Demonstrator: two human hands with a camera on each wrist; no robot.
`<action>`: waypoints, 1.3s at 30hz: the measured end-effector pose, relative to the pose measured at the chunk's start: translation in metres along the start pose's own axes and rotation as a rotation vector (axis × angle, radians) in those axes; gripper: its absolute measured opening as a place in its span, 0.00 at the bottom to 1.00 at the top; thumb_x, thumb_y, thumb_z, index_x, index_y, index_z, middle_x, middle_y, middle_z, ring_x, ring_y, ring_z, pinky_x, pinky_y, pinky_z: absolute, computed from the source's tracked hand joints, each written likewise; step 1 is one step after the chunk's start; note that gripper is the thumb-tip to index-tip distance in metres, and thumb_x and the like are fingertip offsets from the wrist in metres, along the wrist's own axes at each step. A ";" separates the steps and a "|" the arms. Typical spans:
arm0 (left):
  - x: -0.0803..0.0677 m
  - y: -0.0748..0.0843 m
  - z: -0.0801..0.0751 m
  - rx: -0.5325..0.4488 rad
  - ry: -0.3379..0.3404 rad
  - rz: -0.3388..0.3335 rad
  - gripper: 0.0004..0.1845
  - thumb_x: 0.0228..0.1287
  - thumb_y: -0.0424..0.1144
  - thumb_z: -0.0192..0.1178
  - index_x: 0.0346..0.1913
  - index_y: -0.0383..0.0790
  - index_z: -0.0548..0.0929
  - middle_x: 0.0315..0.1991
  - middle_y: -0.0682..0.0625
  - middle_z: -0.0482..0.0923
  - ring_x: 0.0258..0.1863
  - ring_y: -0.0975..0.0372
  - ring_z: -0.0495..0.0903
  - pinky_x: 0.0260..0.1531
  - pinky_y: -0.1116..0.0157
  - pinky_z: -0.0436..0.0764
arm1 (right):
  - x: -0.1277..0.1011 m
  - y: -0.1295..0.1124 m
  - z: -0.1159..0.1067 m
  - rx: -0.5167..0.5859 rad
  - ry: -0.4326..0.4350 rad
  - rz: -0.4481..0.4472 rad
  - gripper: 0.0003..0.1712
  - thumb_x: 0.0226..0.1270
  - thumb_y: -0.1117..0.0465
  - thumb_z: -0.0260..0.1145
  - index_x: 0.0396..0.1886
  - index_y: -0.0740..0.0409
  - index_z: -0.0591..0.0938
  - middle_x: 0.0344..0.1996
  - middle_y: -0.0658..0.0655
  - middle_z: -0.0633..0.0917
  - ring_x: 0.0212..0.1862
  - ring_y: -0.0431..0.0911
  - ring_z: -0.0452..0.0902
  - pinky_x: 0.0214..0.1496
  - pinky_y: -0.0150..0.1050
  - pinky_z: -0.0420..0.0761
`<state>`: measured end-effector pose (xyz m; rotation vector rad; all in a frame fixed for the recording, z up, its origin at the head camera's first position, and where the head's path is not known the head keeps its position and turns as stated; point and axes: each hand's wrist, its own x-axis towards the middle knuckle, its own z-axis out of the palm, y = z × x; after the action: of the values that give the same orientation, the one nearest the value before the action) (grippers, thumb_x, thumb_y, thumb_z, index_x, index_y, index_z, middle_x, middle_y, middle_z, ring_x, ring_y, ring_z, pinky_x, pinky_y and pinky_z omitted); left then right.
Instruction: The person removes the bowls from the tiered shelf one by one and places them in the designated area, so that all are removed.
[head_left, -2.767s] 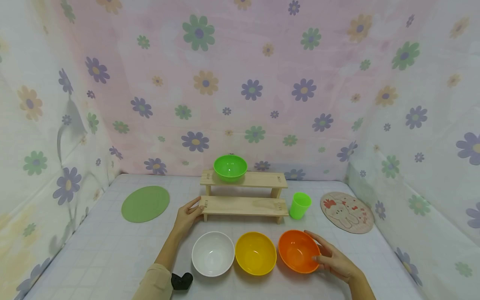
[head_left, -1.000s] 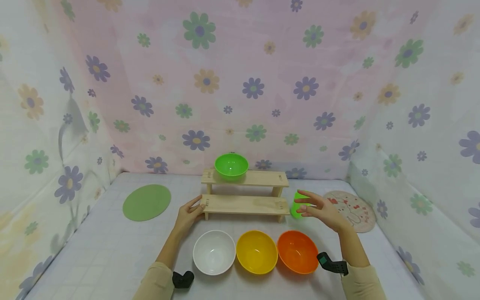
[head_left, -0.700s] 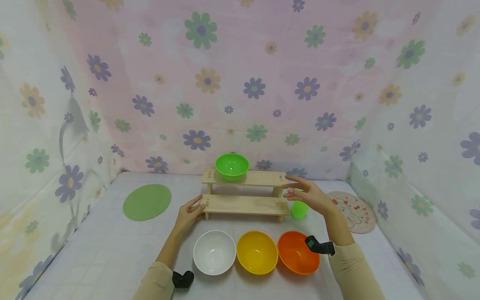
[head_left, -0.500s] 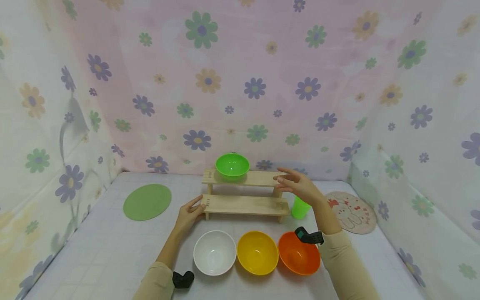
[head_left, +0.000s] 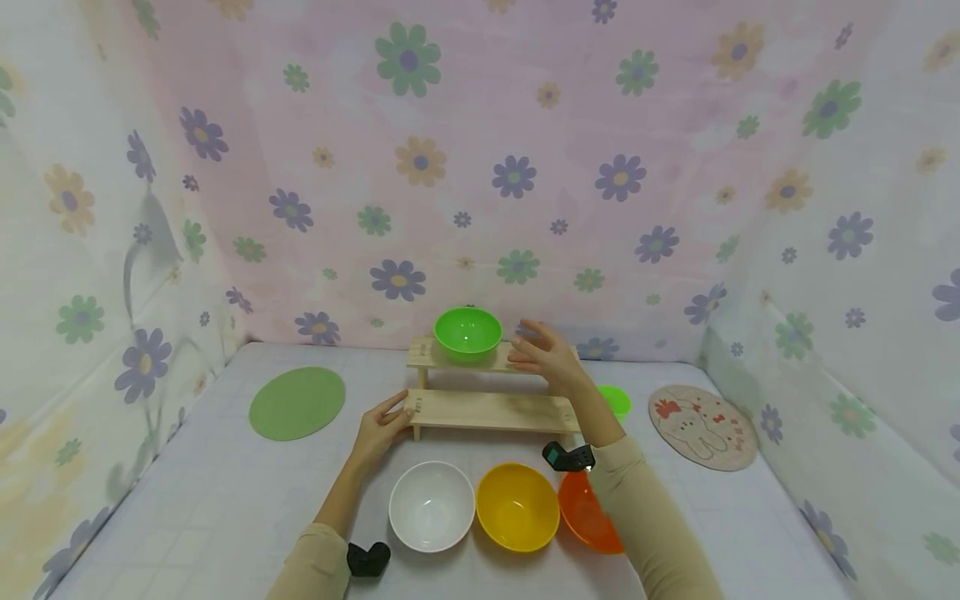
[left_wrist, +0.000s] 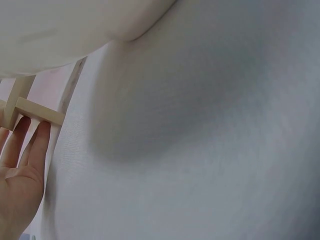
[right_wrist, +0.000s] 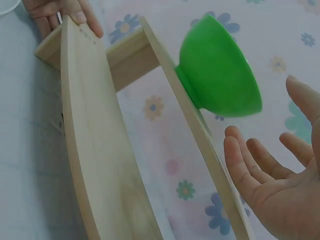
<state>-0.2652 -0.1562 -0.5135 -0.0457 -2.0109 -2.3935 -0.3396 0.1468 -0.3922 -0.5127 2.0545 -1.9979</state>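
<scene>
Right hand (head_left: pixel 546 357), fingers spread wide and holding nothing, hovers just right of the green bowl (head_left: pixel 468 332) on the wooden two-tier shelf (head_left: pixel 491 408). Left hand (head_left: pixel 382 427), fingers straight, touches the shelf's lower-left end.

Left hand (left_wrist: pixel 17 182) is resting straight fingers (left_wrist: pixel 37 145) against the wooden shelf end (left_wrist: pixel 37 111); white bowl underside (left_wrist: pixel 75 25) is filling the top, grey cloth (left_wrist: pixel 200 150) is spreading below.

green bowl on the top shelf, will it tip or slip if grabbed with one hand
The green bowl looks like thin, glossy plastic: probably light, stiff, a bit slippery. It stands on a small foot at the shelf edge, so a push from the open right hand might tip it.
</scene>
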 end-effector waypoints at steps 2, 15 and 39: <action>0.000 0.000 0.000 -0.003 0.004 0.002 0.27 0.65 0.27 0.56 0.66 0.29 0.64 0.57 0.24 0.68 0.51 0.48 0.78 0.49 0.60 0.82 | 0.004 0.001 0.007 -0.002 0.002 0.002 0.38 0.71 0.59 0.57 0.74 0.59 0.50 0.67 0.73 0.60 0.53 0.65 0.75 0.53 0.46 0.82; -0.001 0.000 0.001 -0.008 0.006 -0.001 0.27 0.65 0.26 0.55 0.67 0.28 0.63 0.57 0.24 0.67 0.53 0.45 0.76 0.50 0.60 0.81 | 0.019 0.004 0.041 0.035 0.021 0.078 0.43 0.71 0.56 0.58 0.76 0.54 0.44 0.65 0.72 0.65 0.36 0.48 0.83 0.48 0.43 0.85; -0.001 0.000 0.002 0.009 0.014 -0.009 0.27 0.65 0.27 0.55 0.67 0.29 0.64 0.57 0.25 0.68 0.53 0.45 0.77 0.49 0.61 0.81 | 0.001 -0.001 0.041 0.151 0.048 0.118 0.40 0.69 0.69 0.53 0.76 0.48 0.47 0.65 0.73 0.62 0.46 0.58 0.81 0.58 0.59 0.74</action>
<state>-0.2639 -0.1538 -0.5128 -0.0202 -2.0208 -2.3830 -0.3241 0.1091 -0.3933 -0.3094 1.8931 -2.0926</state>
